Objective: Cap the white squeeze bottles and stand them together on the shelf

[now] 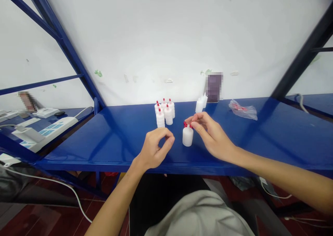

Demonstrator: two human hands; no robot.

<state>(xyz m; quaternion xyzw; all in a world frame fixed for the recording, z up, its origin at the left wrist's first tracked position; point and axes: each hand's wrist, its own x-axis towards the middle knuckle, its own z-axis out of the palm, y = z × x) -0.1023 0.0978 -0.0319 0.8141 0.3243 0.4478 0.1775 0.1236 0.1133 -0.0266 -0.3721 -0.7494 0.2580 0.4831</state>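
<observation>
A white plastic squeeze bottle [187, 137] stands upright near the table's front edge, its nozzle uncapped. Small red caps [185, 124] are bunched just behind that nozzle. My right hand [212, 135] comes in from the right, its thumb and fingers bent together at the caps; the exact hold is partly hidden. Left of the bottle, my left hand [157, 147] is curled with thumb and forefinger together, and nothing shows in it. Beyond it stands a group of several white bottles with red caps [168, 115]. Further back on the right are white bottles without red caps [199, 106].
A clear plastic bag [243, 110] with red pieces inside lies on the right of the blue table [125, 135]. A dark blurred panel [214, 87] leans on the wall. Blue frame posts flank the table. At left are a white power strip [52, 133] and cables.
</observation>
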